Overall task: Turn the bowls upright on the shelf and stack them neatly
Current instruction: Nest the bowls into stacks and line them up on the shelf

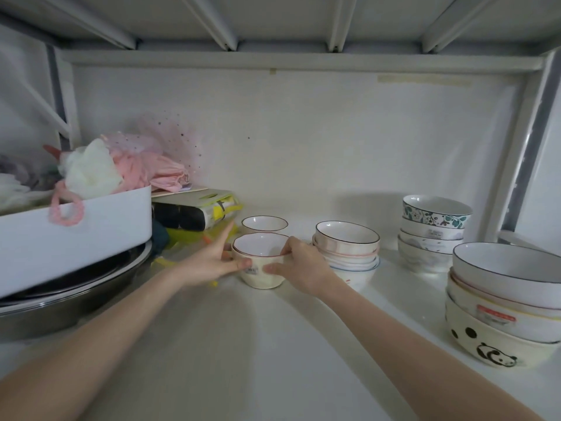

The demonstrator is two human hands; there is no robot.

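A small cream bowl [261, 262] with a thin red rim stands upright on the white shelf [258, 344], near the middle. My left hand [209, 261] grips its left side and my right hand [299, 265] grips its right side. Just behind it stands another small upright bowl [264, 223] with a dark rim. To the right, a stack of shallow bowls [347, 247] sits upright. Farther right is a stack topped by a leaf-patterned bowl [434, 212]. At the right edge, large bowls are stacked in a panda bowl [498, 344].
A white bin [76, 229] full of pink and white cloth rests on metal pans [73, 293] at the left. Green and black packages [194, 211] lie behind it. The shelf's metal frame post [522, 153] rises at the right, and an upper shelf hangs low overhead.
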